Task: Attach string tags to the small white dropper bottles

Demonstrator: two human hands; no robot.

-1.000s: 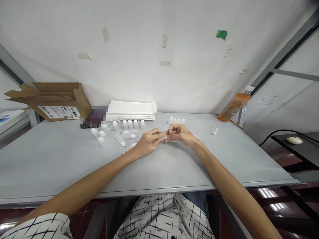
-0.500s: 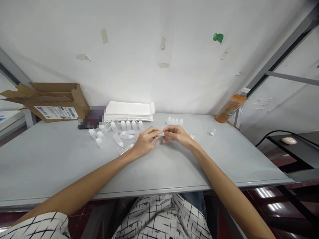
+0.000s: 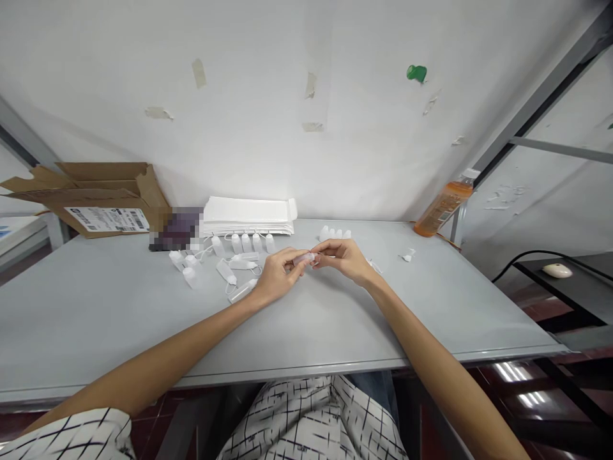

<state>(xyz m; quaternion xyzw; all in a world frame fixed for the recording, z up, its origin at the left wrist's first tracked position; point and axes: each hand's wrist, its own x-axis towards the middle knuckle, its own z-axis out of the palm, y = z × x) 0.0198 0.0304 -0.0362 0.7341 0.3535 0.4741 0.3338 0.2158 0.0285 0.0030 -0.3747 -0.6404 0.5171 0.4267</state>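
A small translucent squeeze bottle [image 3: 302, 258] lies sideways between my hands, just above the table. My left hand [image 3: 278, 275] is closed, pinching its body between thumb and fingers. With its fingertips pressed together, my right hand [image 3: 343, 260] grips the neck end of the same bottle; what exactly sits under those fingertips is partly hidden. Left of my hands, several similar bottles with thin cap straps lie about, one being a bottle on its side [image 3: 227, 273]. A row of upright bottles [image 3: 246, 243] stands behind them. Several more bottles [image 3: 335, 234] stand beyond my right hand.
A stack of white paper sheets [image 3: 248, 214] rests against the wall. At the left are an open cardboard box [image 3: 108, 201] and a blurred dark object [image 3: 178, 229]. An orange drink bottle [image 3: 443, 207] leans at the right. Small white pieces [image 3: 408, 255] lie on the grey table [image 3: 306, 332].
The held bottle shows more between my hands, its body now tilted in my left fingers. My right fingers have shifted slightly at its end.
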